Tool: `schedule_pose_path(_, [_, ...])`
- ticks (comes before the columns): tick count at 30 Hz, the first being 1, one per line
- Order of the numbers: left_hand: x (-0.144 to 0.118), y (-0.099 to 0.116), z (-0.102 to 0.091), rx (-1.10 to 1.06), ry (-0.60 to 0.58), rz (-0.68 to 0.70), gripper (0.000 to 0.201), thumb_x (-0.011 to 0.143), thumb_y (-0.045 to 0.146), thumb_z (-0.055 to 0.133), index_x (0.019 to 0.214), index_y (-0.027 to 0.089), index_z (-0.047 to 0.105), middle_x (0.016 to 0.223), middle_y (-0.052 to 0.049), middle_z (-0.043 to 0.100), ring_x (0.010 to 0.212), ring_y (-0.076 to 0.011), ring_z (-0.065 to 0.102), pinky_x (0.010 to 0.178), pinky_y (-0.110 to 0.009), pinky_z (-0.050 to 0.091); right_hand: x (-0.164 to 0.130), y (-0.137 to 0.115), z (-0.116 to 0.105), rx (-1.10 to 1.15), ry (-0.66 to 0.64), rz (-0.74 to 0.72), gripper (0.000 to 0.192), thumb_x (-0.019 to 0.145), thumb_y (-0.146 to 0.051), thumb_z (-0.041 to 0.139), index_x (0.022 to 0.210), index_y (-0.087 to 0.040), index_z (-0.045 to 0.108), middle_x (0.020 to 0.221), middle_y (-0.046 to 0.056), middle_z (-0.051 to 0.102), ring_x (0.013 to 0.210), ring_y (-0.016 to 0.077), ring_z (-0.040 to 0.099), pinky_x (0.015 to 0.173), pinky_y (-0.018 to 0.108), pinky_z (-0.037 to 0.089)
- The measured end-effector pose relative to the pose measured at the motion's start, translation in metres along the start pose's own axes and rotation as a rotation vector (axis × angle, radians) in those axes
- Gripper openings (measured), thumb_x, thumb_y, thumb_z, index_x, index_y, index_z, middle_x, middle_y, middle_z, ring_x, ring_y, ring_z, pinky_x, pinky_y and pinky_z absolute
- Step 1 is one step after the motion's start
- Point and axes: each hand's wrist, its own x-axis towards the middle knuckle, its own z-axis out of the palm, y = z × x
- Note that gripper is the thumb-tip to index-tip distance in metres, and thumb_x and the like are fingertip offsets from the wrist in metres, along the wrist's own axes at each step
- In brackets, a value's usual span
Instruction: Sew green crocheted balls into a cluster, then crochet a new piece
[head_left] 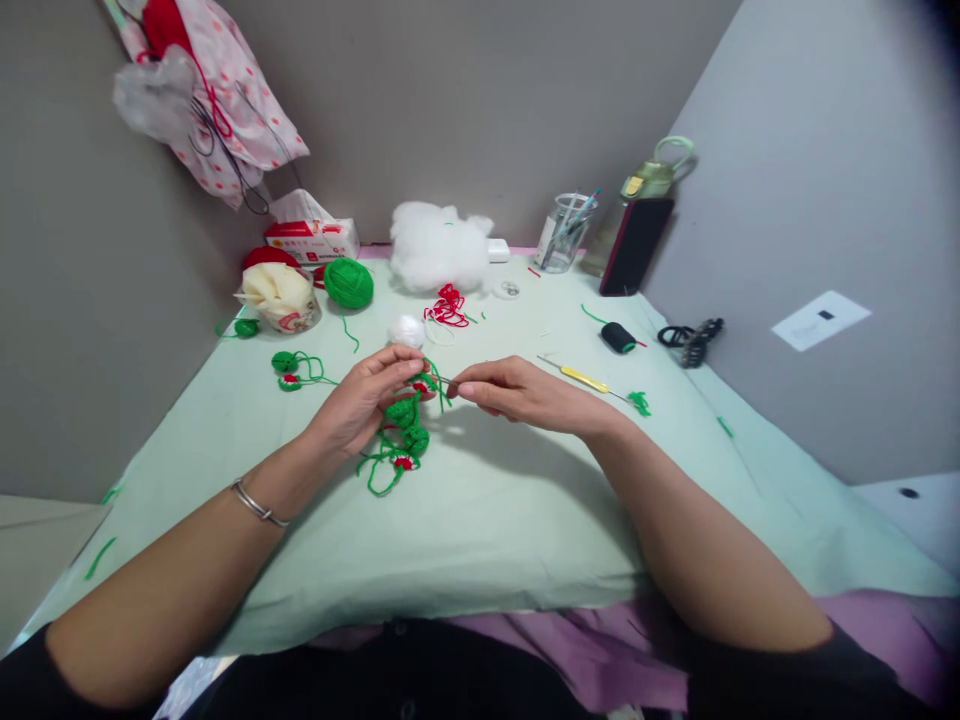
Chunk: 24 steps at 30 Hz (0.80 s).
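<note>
My left hand (375,395) pinches a small green and red crocheted piece (423,386) between thumb and fingers. The closed fingers of my right hand (517,390) grip a thin metal needle (445,380), whose far end meets that piece. Whether its tip is inside the stitches is too small to tell. Green yarn (438,375) loops around the needle. Just below my left fingers are more green crocheted pieces (409,425), one with a red and white centre (405,463) and loose yarn tails. A yellow-handled crochet hook (585,379) lies beyond my right hand.
White stuffing (439,248), a white yarn ball (406,331), a green yarn ball (349,284) and tangled red yarn (448,306) sit farther back. Small crocheted pieces (289,372) lie left. A phone (637,245) leans beside a glass jar (561,240); black thread (618,338) is at right.
</note>
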Motion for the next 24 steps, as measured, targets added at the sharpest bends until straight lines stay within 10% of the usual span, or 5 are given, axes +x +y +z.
schedule_pose_path(24, [-0.0056, -0.0081, 0.0067, 0.071, -0.130, -0.053, 0.020, 0.079, 0.034, 0.083, 0.087, 0.020, 0.072, 0.080, 0.002, 0.068, 0.069, -0.0113, 0.063, 0.083, -0.032, 0.059, 0.0001, -0.0090, 0.0113, -0.277, 0.124, 0.054, 0.034, 0.099, -0.042, 0.056, 0.092, -0.018, 0.078, 0.062, -0.004, 0.048, 0.059, 0.0098, 0.035, 0.060, 0.027, 0.027])
